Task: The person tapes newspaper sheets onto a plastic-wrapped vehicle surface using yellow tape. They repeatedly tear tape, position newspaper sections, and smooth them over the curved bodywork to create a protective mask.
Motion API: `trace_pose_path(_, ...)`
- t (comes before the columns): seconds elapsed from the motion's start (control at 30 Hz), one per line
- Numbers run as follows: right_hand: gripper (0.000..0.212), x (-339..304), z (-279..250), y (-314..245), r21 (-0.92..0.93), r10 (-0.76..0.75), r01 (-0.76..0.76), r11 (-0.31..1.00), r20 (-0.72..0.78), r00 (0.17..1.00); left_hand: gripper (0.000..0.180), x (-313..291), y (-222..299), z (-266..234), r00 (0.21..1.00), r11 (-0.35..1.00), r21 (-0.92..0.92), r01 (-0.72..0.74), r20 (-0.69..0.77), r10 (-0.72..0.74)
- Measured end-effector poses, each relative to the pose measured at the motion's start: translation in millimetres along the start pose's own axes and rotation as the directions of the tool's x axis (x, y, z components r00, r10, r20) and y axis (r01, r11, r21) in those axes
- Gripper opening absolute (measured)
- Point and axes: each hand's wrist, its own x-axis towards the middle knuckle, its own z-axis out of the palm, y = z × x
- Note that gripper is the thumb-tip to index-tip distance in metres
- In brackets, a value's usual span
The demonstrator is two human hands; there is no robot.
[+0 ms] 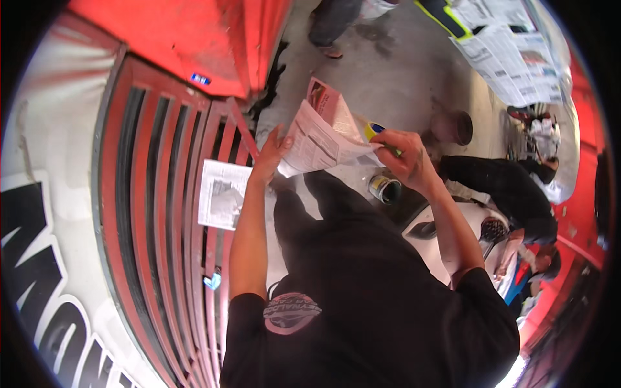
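In front of my body a folded sheet of newspaper (317, 139) is held up between both hands. My left hand (273, 154) grips its left edge, fingers bent around the paper. At the right edge my right hand (406, 155) is closed, pinching the paper's corner. A small yellow and blue object (373, 130) shows beside the right fingers, partly hidden by the hand and the sheet; its kind is unclear. Below the right hand an open can (386, 189) stands with a dark inside. Another newspaper (218, 204) lies against the red slats near my left forearm.
Red metal slats (155, 168) run along my left, below a red panel (174, 35). A dark round container (453, 127) stands ahead to the right. Newspaper sheets (508, 58) cover a surface at upper right. A person in dark clothes (511, 194) bends over at right; another person's leg (333, 26) shows ahead.
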Motion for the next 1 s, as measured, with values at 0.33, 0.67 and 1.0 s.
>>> trace_pose_path(0.33, 0.017, -34, -138, 51, 0.211, 0.202, -0.113, 0.971, -0.469, 0.860, 0.015, -7, 244, 98, 0.874, 0.874, 0.034, -0.484, 0.063, 0.482)
trace_pose_path(0.67, 0.023, -111, -216, 164, 0.253, 0.068, 0.007, 0.967, -0.285, 0.956, 0.010, -16, 393, 277, 0.540, 0.471, 0.312, -0.825, 0.191, 0.820)
trace_pose_path(1.0, 0.028, -90, -252, 178, 0.224, 0.191, -0.069, 0.972, -0.585, 0.788, 0.015, 100, 377, 316, 0.682, 0.613, 0.300, -0.731, 0.302, 0.666)
